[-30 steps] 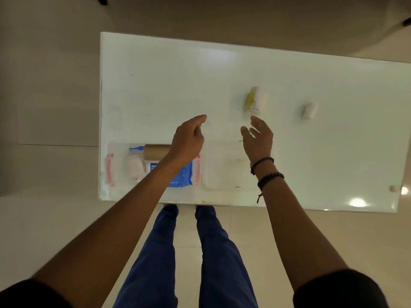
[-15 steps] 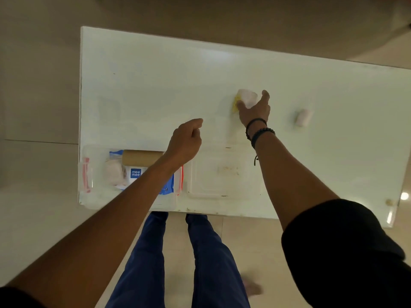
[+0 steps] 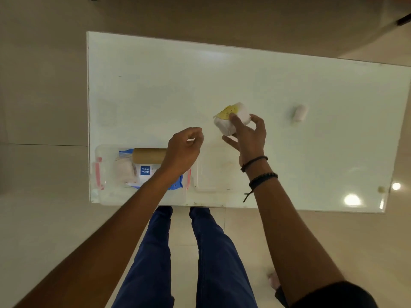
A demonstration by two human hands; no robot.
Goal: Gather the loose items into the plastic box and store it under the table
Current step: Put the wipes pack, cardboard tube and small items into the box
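White roll [image 3: 231,123] with yellow label, white table [image 3: 200,85], clear box [image 3: 104,192] with red clips, brown cardboard tube [image 3: 149,155], blue-and-white pack [image 3: 146,171], blue trousers [image 3: 213,252].

Likely a home room: pale tiled floor [image 3: 40,218] under a white glass-topped table [image 3: 178,85].

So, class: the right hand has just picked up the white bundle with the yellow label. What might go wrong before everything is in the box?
1. The right hand holds the white bundle by fingertips only; it may slip.
2. The left hand hovers over the plastic box, possibly blocking the drop.
3. The small white roll lies far right and could be forgotten.
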